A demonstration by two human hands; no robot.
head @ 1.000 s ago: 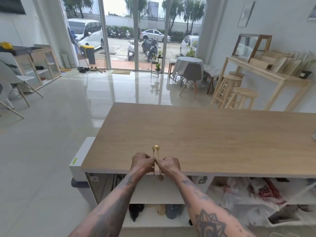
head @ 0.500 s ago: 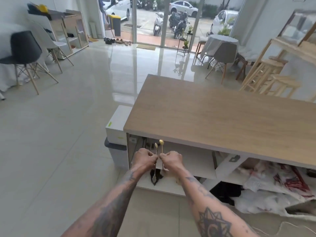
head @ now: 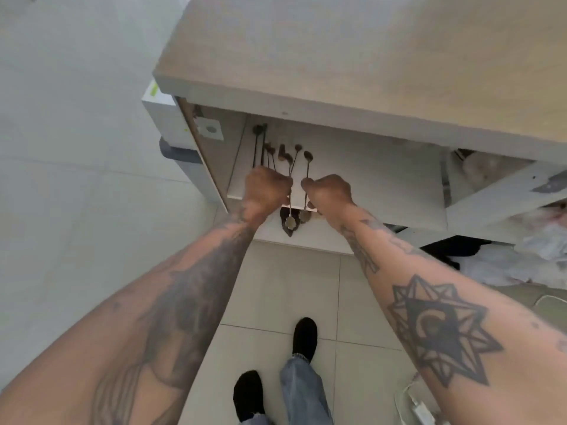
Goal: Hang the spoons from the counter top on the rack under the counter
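The left hand [head: 267, 188] was a closed fist around the thin stem of 1 slender brass-coloured long-handled spoon [head: 290, 191], and the right hand [head: 329, 191] pinched the stem of a 2nd matching spoon [head: 306, 182] in a narrow grip; both spoons stood nearly upright, their flower-shaped ends hanging just below the knuckles. They were held in the open cavity under the pale wood-topped bench [head: 352, 56], in front of the white shelf [head: 368, 179], with nothing left in view on the bench top. To the left, several dark, thin-stemmed utensils [head: 270, 151] seemed to hang already from what was probably the rack, though the rack itself was too shadowed to make out. The step in hand looked like bringing the 2 spoons to free hooks; doing it well would likely mean hanging 1 at a time, steadying the other away from the hung pieces so they did not knock together, and feeling for the hook since the bench edge hid it. Both forearms reached forward and down, wrists close together, knuckles up, the hands nearly touching. The person stood on the grey tiled floor [head: 76, 210].
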